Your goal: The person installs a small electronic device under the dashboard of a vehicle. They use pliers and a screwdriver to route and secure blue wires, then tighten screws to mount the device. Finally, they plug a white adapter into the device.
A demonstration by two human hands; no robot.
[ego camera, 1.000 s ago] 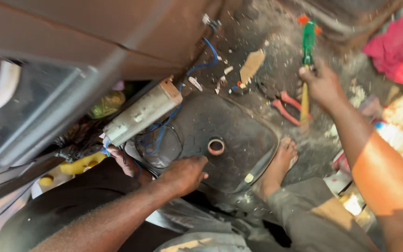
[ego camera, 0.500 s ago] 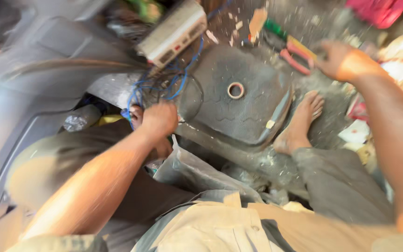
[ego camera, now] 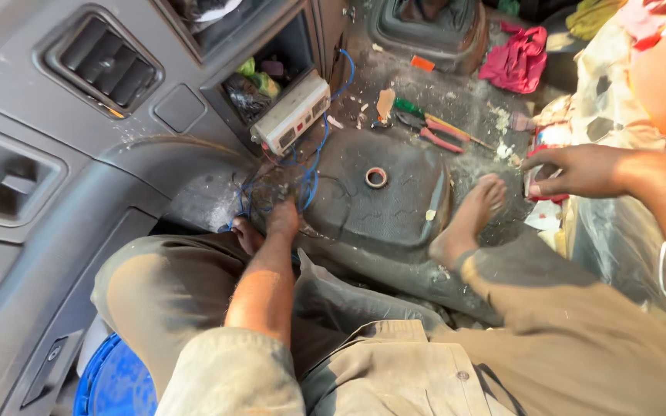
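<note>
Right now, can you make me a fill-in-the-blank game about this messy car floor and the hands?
1. The left hand reaches into a tangle of ____ wires below the dashboard.
2. The right hand holds a small red and ____ packet beside the seat.
3. A small ring lies on the black ____ mat.
4. The pliers on the dusty floor have ____ handles.

Missing words: blue; white; rubber; red

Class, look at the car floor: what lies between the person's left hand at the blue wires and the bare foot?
In the head view, between the left hand and the bare foot lies the dark floor hump bearing a small ring.
</note>
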